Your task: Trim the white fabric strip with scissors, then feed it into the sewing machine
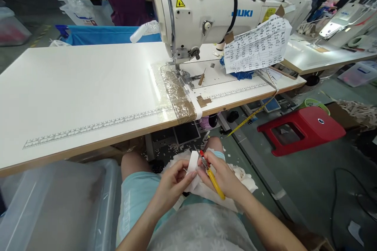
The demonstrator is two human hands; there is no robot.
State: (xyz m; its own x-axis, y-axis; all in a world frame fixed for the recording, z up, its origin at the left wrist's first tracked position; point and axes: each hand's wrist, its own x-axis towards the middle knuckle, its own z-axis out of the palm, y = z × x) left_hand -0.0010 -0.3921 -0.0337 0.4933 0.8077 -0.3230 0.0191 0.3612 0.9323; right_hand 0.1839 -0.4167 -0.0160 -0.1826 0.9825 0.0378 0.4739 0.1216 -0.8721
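Observation:
Over my lap, my left hand (173, 182) pinches a small white strip of fabric or tape (193, 162) between thumb and fingers. My right hand (225, 176) is closed round a pair of yellow-handled thread snips (212, 178), whose red-marked blades touch the strip's right edge. More white fabric (206, 192) lies bunched on my knees beneath both hands. White lace cloth (197, 227) covers my lap nearer to me.
A white Juki sewing machine (206, 15) stands on the white table (76, 86), with printed paper sheets (256, 45) draped on it. A translucent plastic bin (55, 204) sits at my left. A red stool (300, 129) stands on the floor to the right. Another person works behind the table.

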